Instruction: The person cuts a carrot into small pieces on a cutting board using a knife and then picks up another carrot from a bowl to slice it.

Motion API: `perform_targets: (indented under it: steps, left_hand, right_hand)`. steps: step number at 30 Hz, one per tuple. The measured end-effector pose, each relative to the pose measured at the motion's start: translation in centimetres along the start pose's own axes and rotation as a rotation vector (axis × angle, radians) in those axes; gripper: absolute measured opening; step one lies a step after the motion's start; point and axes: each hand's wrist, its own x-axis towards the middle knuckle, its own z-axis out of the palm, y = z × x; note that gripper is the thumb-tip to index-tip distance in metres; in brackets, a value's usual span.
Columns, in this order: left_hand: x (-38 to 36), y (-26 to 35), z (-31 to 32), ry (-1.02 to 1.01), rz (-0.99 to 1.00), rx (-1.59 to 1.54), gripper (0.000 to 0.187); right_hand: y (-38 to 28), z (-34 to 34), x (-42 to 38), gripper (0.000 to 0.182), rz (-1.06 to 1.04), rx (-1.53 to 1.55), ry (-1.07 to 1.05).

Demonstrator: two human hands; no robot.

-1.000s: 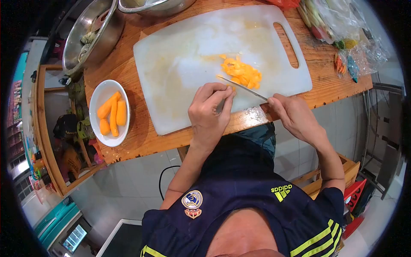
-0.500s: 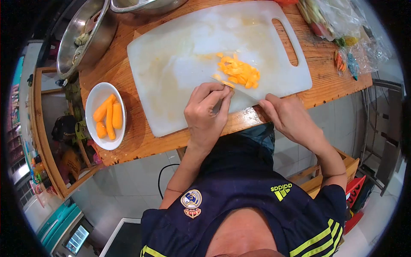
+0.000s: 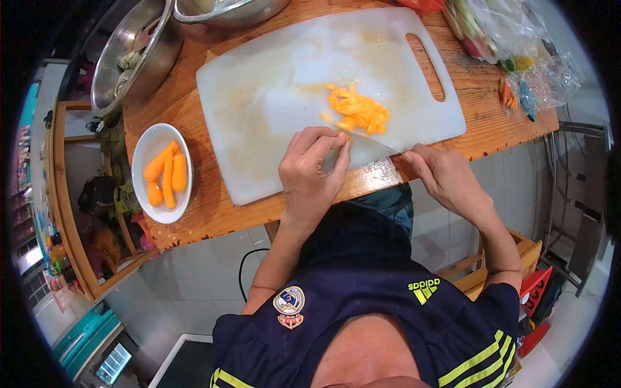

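A white cutting board point(image 3: 252, 97) lies on the wooden table, with a pile of chopped carrot point(image 3: 361, 111) right of its middle. Near the board's front edge, my left hand point(image 3: 314, 160) is closed, its fingertips pinching a small piece of carrot point(image 3: 345, 134) just below the pile. My right hand point(image 3: 453, 178) grips a knife point(image 3: 381, 143) by its handle, which the fingers mostly cover. The thin blade points left across the board and reaches the carrot at my left fingertips.
Left of the board stands a white bowl point(image 3: 138, 194) holding several peeled carrots point(image 3: 169, 174). Behind it are a metal basin point(image 3: 155, 71) and a second metal bowl point(image 3: 239, 14). Plastic bags with vegetables point(image 3: 498, 32) lie at the back right. The table's front edge point(image 3: 213, 234) runs close to my body.
My right hand and the knife have shifted slightly right, and the blade's angle has changed. My left hand stays almost in place. The whole view has shifted a little.
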Motion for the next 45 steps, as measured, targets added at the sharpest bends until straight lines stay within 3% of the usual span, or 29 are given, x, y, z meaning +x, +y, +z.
perform_targets:
  steps: [8,14,29,35,45]
  left_hand:
    - [-0.5,0.1,-0.6,-0.029,0.015,0.008,0.015]
    - [-0.2,-0.1,-0.7,-0.03,0.039,0.096,0.015]
    - [-0.2,-0.1,-0.9,-0.013,-0.004,0.096,0.016]
    - [0.1,-0.1,-0.6,-0.01,0.004,0.092,0.016]
    - [0.7,0.0,0.3,0.01,0.007,0.106,0.012]
  right_hand:
    - [-0.1,0.8,1.0,0.046,-0.091,0.073,0.023]
    - [-1.2,0.6,1.4,0.048,0.001,-0.005,0.0]
    - [-1.5,1.0,1.2,0.049,-0.023,0.057,0.029]
    - [-1.2,0.3,1.3,0.047,0.039,0.034,0.07]
    - [-0.4,1.2,-0.4,0.038,-0.034,0.107,0.097]
